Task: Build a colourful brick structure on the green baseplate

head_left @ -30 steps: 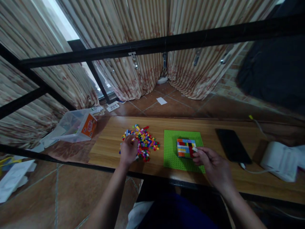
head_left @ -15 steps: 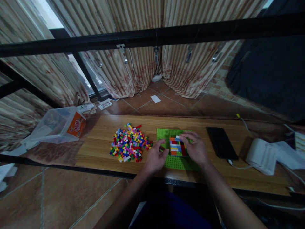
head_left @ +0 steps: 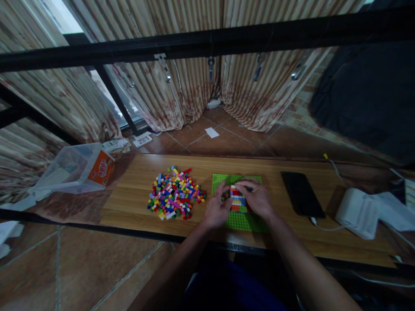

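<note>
A block of coloured toy bricks (head_left: pixel 238 202), with orange, white, blue, yellow and red rows, sits on a green studded baseplate (head_left: pixel 246 222). At its far left corner is a small white brick (head_left: pixel 232 187). My right hand (head_left: pixel 256 196) covers the right part of the block, its fingertips pinched at the white brick. Along the left side of the block, my left hand (head_left: pixel 217 209) has its thumb and fingers apart, the thumb by the block's edge. I see nothing held in it.
A heap of loose bricks (head_left: pixel 175 194) lies left of the baseplate on the wooden table (head_left: pixel 126 194). To the right are a black phone (head_left: pixel 301 193) on a cable and a white device (head_left: pixel 356 211). A clear plastic box (head_left: pixel 71 168) stands at the far left. A black rail (head_left: pixel 194 43) crosses above.
My right hand has moved left with the white brick, from the middle of the block's far edge to its left corner. My left hand has shifted slightly right, closer to the block.
</note>
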Action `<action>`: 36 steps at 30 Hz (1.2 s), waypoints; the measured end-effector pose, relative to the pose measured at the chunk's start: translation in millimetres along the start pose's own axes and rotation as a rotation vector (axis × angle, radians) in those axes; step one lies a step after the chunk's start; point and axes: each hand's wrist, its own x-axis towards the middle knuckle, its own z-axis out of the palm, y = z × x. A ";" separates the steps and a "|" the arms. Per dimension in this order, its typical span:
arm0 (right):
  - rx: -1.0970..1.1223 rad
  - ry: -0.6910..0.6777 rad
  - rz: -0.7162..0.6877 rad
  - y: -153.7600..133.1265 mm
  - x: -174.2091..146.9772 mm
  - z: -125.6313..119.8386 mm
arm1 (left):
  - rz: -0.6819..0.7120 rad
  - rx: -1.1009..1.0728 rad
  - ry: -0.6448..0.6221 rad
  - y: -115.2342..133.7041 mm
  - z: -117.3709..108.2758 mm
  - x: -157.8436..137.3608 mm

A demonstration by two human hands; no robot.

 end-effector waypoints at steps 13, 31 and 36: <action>0.030 -0.071 0.134 -10.8 1.1 0.2 | 0.032 0.034 -0.037 1.1 3.5 -3.2; 0.099 -0.065 0.063 -4.8 -2.8 0.9 | 0.050 0.082 -0.038 -3.7 6.9 -7.4; 0.290 0.111 0.123 2.1 -8.7 -0.8 | 0.020 0.068 0.034 -0.2 -1.5 -10.8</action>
